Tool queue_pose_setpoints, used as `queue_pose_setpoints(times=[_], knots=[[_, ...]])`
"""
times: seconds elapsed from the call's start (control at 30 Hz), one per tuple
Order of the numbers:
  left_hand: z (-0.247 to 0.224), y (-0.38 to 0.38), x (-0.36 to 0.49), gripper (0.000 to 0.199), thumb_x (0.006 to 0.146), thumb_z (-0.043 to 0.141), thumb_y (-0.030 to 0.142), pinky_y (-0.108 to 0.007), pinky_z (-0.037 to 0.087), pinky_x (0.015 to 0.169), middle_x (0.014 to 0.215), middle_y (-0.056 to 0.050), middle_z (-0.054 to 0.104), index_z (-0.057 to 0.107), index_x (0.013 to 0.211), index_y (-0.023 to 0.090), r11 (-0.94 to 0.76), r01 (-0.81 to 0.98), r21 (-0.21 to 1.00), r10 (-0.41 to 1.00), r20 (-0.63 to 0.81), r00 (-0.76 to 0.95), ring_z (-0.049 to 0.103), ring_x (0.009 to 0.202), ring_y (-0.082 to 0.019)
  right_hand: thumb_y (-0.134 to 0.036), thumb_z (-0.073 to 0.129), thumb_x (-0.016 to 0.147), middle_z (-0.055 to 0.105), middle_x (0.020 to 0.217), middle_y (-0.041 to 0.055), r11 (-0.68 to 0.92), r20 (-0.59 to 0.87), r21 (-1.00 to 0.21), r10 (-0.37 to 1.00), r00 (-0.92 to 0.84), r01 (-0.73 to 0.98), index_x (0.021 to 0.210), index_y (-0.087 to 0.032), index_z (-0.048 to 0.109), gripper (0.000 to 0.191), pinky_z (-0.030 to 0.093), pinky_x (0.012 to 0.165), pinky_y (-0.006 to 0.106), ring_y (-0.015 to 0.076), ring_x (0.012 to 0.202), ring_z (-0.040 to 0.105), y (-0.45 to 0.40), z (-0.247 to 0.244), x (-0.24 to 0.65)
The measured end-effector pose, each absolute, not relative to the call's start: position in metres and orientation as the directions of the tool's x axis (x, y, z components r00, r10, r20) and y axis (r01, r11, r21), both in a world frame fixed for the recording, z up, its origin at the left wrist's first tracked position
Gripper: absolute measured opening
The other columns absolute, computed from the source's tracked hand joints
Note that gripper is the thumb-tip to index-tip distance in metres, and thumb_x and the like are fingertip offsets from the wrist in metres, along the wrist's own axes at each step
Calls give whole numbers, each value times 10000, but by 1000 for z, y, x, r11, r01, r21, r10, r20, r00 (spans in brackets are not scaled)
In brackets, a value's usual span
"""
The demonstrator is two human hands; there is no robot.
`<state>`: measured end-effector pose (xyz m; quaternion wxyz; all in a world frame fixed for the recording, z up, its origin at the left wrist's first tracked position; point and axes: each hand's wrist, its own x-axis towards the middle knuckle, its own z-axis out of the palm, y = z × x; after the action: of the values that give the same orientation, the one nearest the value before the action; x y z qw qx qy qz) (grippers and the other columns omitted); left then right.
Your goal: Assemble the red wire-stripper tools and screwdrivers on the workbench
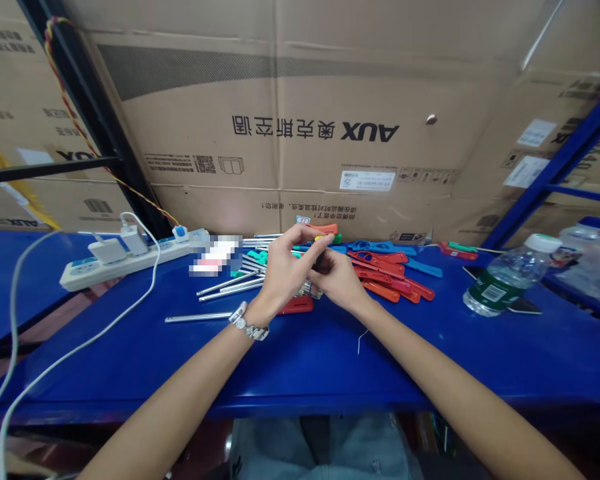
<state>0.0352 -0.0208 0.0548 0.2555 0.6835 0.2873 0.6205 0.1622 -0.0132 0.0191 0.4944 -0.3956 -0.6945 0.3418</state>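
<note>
My left hand (290, 267), with a silver watch (249, 322) on its wrist, meets my right hand (343, 280) above the middle of the table. Both are closed, fingertips together, around a small dark piece with a yellow end (323, 238); most of it is hidden by the fingers. Below them lies a red plastic handle (297, 305), and to its left a chrome metal rod (199, 318). More metal rods (233, 285) fan out left of my hands, some near green plastic pieces (257, 257). On the right is a pile of red plastic handles (393, 273) with blue ones (423, 268) behind.
A white power strip (125, 260) with plugged-in chargers and trailing cables is at left. A water bottle (505, 277) stands at right by a dark flat device (525, 307). Large cardboard boxes (305, 80) wall off the back of the blue table (290, 380).
</note>
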Motion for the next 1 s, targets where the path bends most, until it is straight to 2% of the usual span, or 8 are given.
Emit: queue_pose_setpoints(times=[0.1, 0.23, 0.47, 0.63, 0.73, 0.83, 0.93, 1.0], knots=[[56, -16, 24, 291, 1029, 510, 409, -367, 534, 904, 990, -74, 759, 713, 974, 208, -736, 145, 661, 675, 701, 228, 694, 944, -197, -443, 732, 824, 670, 777, 36, 509, 441, -845, 837, -324, 164, 863, -190, 627, 277, 506, 629, 310, 185, 720, 631, -18, 32, 172], [58, -14, 19, 402, 1073, 370, 404, -413, 476, 1020, 1107, -84, 735, 716, 975, 222, -766, 191, 614, 642, 716, 275, 657, 1096, -212, -430, 674, 867, 659, 772, 15, 477, 385, -874, 799, -462, 96, 880, -188, 653, 243, 484, 646, 305, 150, 686, 583, -21, 41, 181], [55, -20, 41, 319, 777, 838, 437, -301, 556, 736, 811, -23, 703, 647, 840, 189, -697, 41, 716, 713, 698, -60, 664, 747, -154, -336, 760, 747, 469, 569, -53, 534, 521, -797, 844, -126, 281, 642, -214, 493, 311, 328, 522, 277, 112, 543, 416, -10, 20, 162], [59, -17, 25, 231, 988, 585, 391, -349, 577, 855, 934, -71, 760, 718, 961, 204, -711, 57, 701, 694, 686, 217, 718, 908, -192, -394, 703, 850, 647, 827, 15, 539, 461, -826, 814, -354, 165, 1053, -204, 633, 286, 456, 587, 292, 143, 648, 546, -19, 32, 170], [61, -15, 19, 316, 1046, 449, 387, -405, 520, 1023, 1089, -85, 757, 722, 1032, 228, -726, 74, 683, 668, 676, 312, 684, 1122, -216, -423, 646, 897, 614, 745, -1, 481, 367, -868, 786, -498, 119, 957, -196, 645, 234, 446, 591, 296, 134, 617, 522, -21, 39, 178], [58, -15, 25, 257, 981, 596, 436, -397, 536, 967, 1070, -81, 751, 691, 1099, 228, -707, 92, 701, 705, 687, 179, 694, 1052, -213, -433, 714, 832, 561, 680, -23, 488, 406, -863, 824, -395, 132, 770, -198, 582, 276, 401, 571, 290, 122, 589, 479, -18, 32, 175], [53, -15, 34, 328, 798, 822, 443, -338, 563, 790, 861, -39, 725, 660, 952, 203, -694, 53, 718, 719, 695, -1, 689, 813, -179, -419, 770, 753, 468, 593, -58, 498, 460, -842, 864, -205, 209, 667, -224, 468, 370, 336, 528, 282, 112, 545, 421, -14, 20, 164], [52, -15, 36, 317, 791, 826, 448, -322, 564, 741, 801, -28, 709, 639, 854, 200, -683, 15, 730, 730, 684, 4, 675, 746, -165, -412, 784, 738, 457, 588, -60, 487, 473, -826, 873, -122, 282, 691, -228, 473, 364, 327, 518, 285, 115, 536, 415, -14, 17, 160]])
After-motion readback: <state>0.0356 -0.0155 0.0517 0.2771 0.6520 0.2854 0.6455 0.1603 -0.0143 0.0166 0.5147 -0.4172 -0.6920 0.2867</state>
